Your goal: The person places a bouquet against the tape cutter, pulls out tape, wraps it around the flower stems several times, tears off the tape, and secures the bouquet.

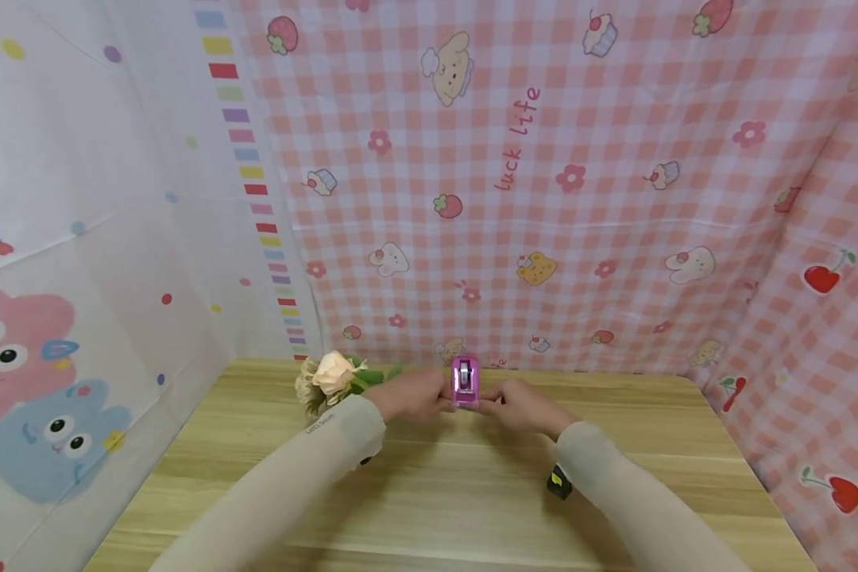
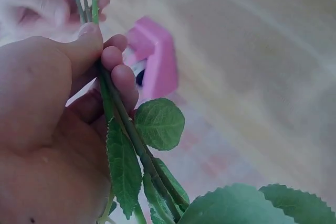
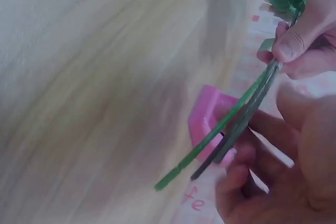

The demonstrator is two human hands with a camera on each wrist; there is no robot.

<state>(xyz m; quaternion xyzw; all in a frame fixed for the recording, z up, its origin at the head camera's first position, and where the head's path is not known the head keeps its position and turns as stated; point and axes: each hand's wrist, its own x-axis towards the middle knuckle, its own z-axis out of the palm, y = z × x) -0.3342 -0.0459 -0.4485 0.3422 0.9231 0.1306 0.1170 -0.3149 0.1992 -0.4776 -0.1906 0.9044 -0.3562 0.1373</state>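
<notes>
My left hand (image 2: 58, 87) grips a bundle of thin flower stems (image 2: 137, 140) between thumb and curled fingers. The bare stem ends stick out past its thumb toward the right hand. A peach rose (image 1: 334, 372) and a beige, dried-looking bloom (image 1: 307, 387) show at the left end of the bunch, with green leaves (image 2: 160, 124) along the stems. My right hand (image 3: 310, 156) has its fingers loosely bent close beside the stem ends, with nothing seen in its grasp. A pink tape dispenser (image 1: 465, 383) stands between the two hands, overlapped by the stems in the right wrist view.
A small black object with a yellow-green mark (image 1: 559, 482) lies by the right sleeve. Part of a dark thing (image 1: 365, 461) peeks from under the left sleeve. The wooden table (image 1: 429, 508) ends at a pink checked cloth (image 1: 415, 175) behind; printed cloths hang on both sides.
</notes>
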